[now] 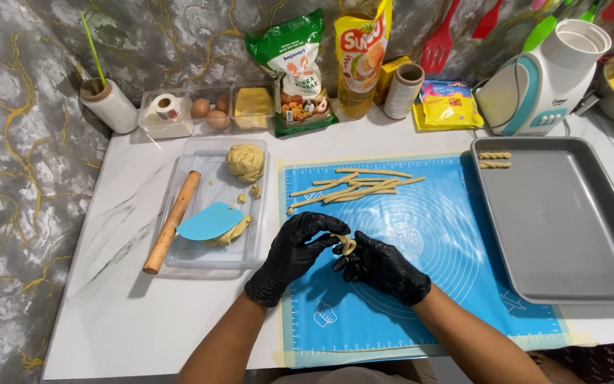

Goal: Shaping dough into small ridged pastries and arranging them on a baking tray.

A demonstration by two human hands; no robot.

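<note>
- While both hands meet over the blue silicone baking mat [463, 235], the left hand [294, 256] in a black glove pinches the top of a small twisted dough strip [346, 244] with curled fingers.
- The right hand [381, 269], also in a black glove, closes on the lower end of the same strip, so the dough piece is between the two hands, just above the mat.
- Further up on the mat lies a loose bunch of thin dough strips [353, 186], well apart from the hands.
- To the right of the mat stands a grey metal baking tray [570, 235]; two twisted dough sticks [494, 159] lie in its upper left corner.
- To the left of the mat is a clear plastic tray [207, 256] with a ball of dough [244, 161], a blue scraper [209, 222] that rests on another dough lump, and a wooden rolling pin [171, 221] along its left edge.
- At the wall stand eggs [209, 112] in a clear box, a green packet [293, 71] and a white and turquoise kitchen machine [538, 82].
</note>
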